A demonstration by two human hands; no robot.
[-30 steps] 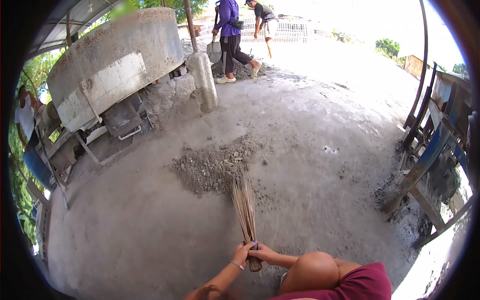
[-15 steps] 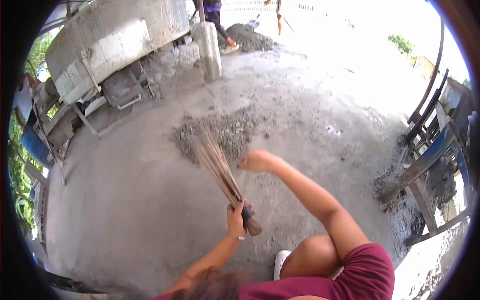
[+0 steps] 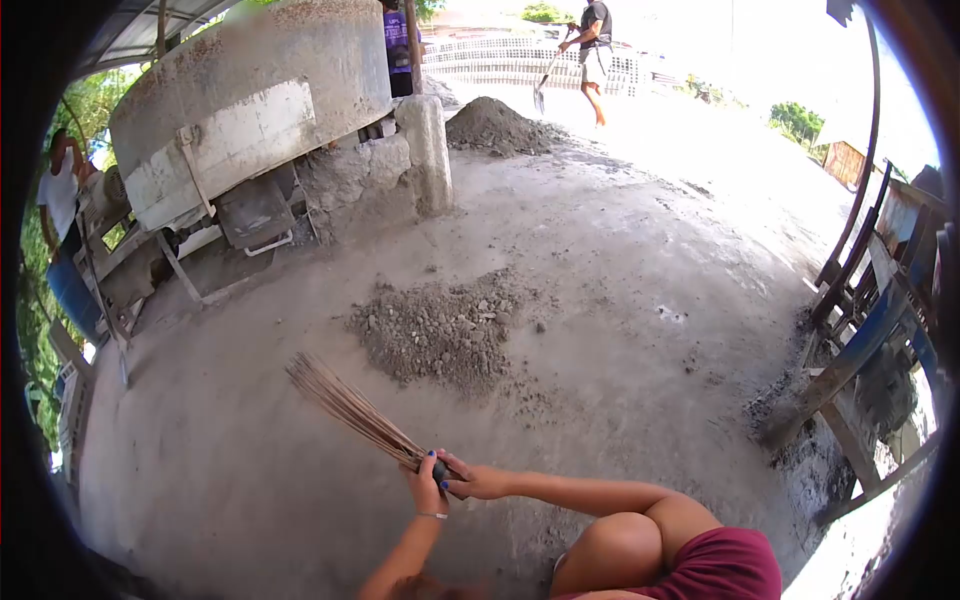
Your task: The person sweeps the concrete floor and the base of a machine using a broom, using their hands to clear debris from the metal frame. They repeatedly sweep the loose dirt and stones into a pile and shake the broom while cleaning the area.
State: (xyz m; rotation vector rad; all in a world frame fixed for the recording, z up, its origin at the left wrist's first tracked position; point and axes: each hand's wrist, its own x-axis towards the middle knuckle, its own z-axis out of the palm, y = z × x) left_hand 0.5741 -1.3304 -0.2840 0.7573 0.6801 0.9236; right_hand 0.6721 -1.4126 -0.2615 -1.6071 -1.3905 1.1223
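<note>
A stick broom (image 3: 352,411) made of thin brown bristles points up and to the left, held above the concrete floor. My left hand (image 3: 427,487) is closed around its bound handle. At the dark binding, my right hand (image 3: 477,480) grips the same handle from the right side, its fingers beside those of my left. Beyond the bristle tips, apart from the broom, lies a heap of grey gravel and cement rubble (image 3: 440,335) with loose bits scattered to its right.
A large rusty mixer drum (image 3: 250,90) stands at the upper left, beside a concrete post (image 3: 425,155). Further back are a darker pile (image 3: 500,127) and a person holding a shovel (image 3: 594,45). Other people stand behind and left of the drum. Metal machinery (image 3: 860,370) lines the right.
My right hand has come down from beside the rubble heap onto the broom handle. The broom has tilted further left and moved nearer to me. The view has tipped upward.
</note>
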